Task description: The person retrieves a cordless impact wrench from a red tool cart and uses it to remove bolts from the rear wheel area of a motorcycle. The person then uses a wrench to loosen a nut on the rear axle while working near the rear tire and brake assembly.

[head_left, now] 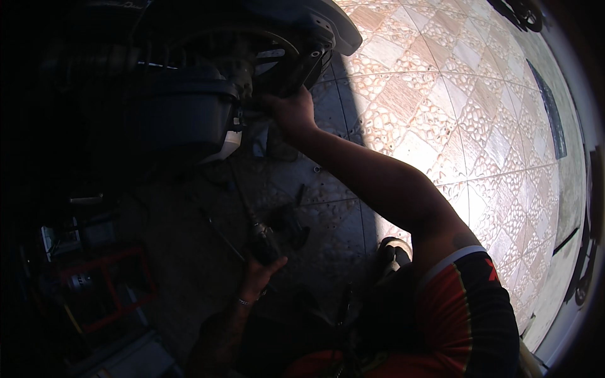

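A dark motor scooter or motorcycle fills the upper left, its wheel and mudguard (343, 28) at the top and a dark box-shaped housing (179, 116) below. My right hand (295, 114) reaches in beside the wheel, next to the housing. Its fingers run into deep shadow, so I cannot see what they touch. Lower down, my left hand (257, 274) is closed round the rear of a dark power driver (265, 242). A long thin shaft points from the driver up toward the underside of the housing; its tip is lost in the dark.
A red-framed rack or box (116, 290) stands at the lower left among dim items. A small ring-shaped piece (317, 169) lies on the tiled floor (416, 94), which is brightly sunlit on the right. My shoe (396, 249) is below my right forearm. Another wheel (529, 17) shows at the upper right.
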A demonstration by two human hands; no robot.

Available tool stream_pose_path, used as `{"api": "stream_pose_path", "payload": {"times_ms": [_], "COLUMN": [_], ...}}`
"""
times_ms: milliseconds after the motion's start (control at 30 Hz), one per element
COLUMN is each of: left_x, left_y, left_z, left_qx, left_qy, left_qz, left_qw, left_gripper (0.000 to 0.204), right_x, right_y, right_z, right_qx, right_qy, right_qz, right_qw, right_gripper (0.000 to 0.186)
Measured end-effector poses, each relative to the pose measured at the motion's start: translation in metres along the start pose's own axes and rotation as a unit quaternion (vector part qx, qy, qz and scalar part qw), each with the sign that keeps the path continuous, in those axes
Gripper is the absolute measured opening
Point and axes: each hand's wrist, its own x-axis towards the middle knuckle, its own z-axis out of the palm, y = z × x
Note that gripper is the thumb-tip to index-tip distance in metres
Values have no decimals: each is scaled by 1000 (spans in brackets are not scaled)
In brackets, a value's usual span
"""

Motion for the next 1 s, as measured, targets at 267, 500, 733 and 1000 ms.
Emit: {"api": "stream_pose_path", "payload": {"times_ms": [267,500,733,1000], "left_x": [0,1,1,0], "left_y": [-7,-10,-6,-6], "left_z": [-3,-3,-4,-3], "left_qx": [10,16,17,20], "left_qy": [-10,-10,-26,-29], "left_qz": [-7,14,-18,-4], "left_qw": [1000,1000,999,999], "left_gripper": [47,50,54,52], "right_x": [-1,2,0,-4], "right_y": [-6,-2,-4,-14], "right_z": [-5,-9,-12,-18], "right_qx": [-54,-39,-41,-76], "right_qy": [-10,-22,-36,-33], "right_qz": [4,-2,-16,-20], "right_qw": [998,999,998,996], "right_gripper": [39,44,39,35]}}
